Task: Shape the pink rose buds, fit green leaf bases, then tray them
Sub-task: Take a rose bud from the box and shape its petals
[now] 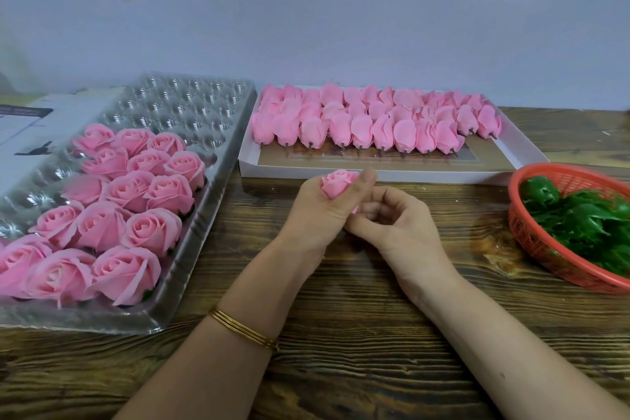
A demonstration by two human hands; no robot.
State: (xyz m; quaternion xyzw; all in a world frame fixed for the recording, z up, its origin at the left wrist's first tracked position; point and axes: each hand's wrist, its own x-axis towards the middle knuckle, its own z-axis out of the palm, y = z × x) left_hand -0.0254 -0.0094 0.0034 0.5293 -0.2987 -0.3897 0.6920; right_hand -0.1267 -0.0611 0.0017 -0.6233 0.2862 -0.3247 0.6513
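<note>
Seemingly mid-shaping, the small pink fabric rose bud (337, 183) sits upright in the left hand (317, 211), fingers curled round it so the petals face up, above the wooden tabletop (341, 334). The right hand (392, 222) pinches its lower edge with curled fingertips. Finished pink roses (136, 225) fill the clear plastic cell tray (191, 106) on the left. Unshaped buds (361, 130) line the white cardboard box (375, 175), and green leaf bases (586, 218) wait within reach in the red mesh basket (531, 242).

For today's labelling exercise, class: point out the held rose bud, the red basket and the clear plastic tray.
rose bud (338, 184): head view, on its top petals.
red basket (579, 179): head view, on its inner far wall.
clear plastic tray (191, 102): head view, on an empty far cup.
</note>
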